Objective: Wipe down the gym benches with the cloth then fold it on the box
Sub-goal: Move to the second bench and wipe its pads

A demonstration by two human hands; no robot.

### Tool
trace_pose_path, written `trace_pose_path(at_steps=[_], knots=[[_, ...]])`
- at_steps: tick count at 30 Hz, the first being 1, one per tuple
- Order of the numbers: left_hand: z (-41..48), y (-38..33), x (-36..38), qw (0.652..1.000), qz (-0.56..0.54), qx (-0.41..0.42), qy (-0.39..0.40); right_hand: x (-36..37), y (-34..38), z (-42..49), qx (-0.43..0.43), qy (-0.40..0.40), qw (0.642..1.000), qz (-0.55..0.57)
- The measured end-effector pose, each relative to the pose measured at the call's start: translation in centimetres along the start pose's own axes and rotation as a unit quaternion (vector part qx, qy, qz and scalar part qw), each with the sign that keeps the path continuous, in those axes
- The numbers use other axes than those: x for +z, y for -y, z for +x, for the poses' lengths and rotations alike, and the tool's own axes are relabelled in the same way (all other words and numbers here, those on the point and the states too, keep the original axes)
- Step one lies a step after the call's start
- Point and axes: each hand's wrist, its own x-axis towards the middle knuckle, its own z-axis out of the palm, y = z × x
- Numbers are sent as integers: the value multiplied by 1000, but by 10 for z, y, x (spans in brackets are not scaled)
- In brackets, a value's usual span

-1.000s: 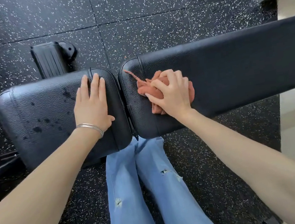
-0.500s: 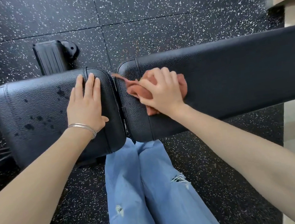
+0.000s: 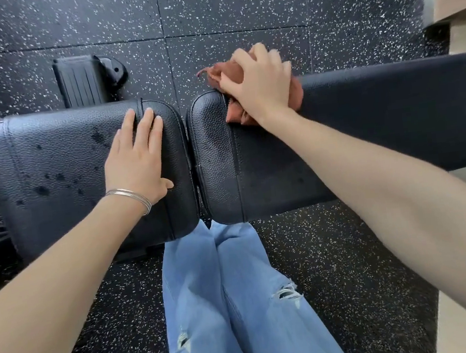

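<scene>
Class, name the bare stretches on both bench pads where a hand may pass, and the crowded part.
Free: long pad right of the right hand; short pad left of the left hand. Crowded: by the gap, with cloth.

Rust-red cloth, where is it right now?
Head view, right of centre: the crumpled rust-red cloth is under the right hand, on the far edge of the long black padded bench.

We count two bench pads, the left pad (image 3: 57, 168) and the right pad (image 3: 380, 117); one rust-red cloth (image 3: 232, 75); two hands, the left hand (image 3: 136, 161) and the right hand (image 3: 261, 84); one silver bangle (image 3: 133, 196); one ribbed black block (image 3: 79, 85).
</scene>
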Motion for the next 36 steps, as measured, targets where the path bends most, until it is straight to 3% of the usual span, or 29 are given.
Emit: trace_pose_path(at_steps=[3,6,8,10,14,16,20,25,28,31,33,36], knots=[[-1,0,0,1000,-5,2,-5,-7,-51,-13,53,-47,997,-13],[1,0,4,1000,-9,5,-10,-16,-101,-28,237,-88,967,9],[1,0,6,1000,-15,3,-19,-14,-99,-24,353,-105,929,39],[0,0,6,999,-22,-1,-24,-11,-74,-15,387,-103,915,58],[1,-1,6,1000,-7,0,-18,0,5,-17,206,-72,975,51],[1,-1,5,1000,-10,-3,-21,8,41,-31,119,-69,988,63],[-2,0,2,999,-29,-3,-25,22,65,-92,-38,-74,995,58],[-3,1,-1,999,-35,0,-13,33,41,-189,-141,-30,989,42],[-5,0,-1,998,-55,-7,-25,22,40,-150,-134,-29,990,15],[-6,-1,-2,998,-53,-16,-25,11,60,-64,-40,-48,998,5],[-6,-1,-3,998,-53,-21,-23,9,75,-17,12,-8,1000,-3],[-7,-4,-7,998,-49,-21,-14,11,79,-23,32,6,999,-14]])
